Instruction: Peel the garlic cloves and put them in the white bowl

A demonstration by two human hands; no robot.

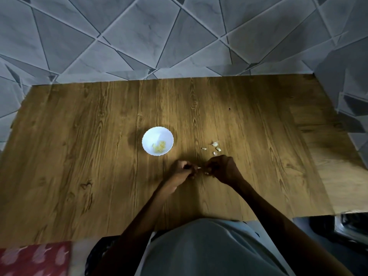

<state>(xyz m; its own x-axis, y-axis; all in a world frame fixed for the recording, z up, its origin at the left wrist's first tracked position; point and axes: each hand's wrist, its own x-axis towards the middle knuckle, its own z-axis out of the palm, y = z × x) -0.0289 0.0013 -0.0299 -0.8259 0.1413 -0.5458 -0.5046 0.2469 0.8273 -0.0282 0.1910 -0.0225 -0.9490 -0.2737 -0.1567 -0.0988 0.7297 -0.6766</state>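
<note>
Wooden table [99, 156] is carrying everything: you are pinching one garlic clove [199, 168] between your left hand [184, 170] and right hand [222, 168], while the white bowl [157, 140] is waiting beyond, nearer your left hand.

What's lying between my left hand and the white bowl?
Nothing: the head view shows only bare table between left hand and white bowl.

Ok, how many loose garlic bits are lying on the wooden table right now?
4 pale garlic bits, all right of the white scalloped bowl: one farthest back, one just nearer, one by the right hand, one small leftmost. More may hide beneath that hand.
</note>
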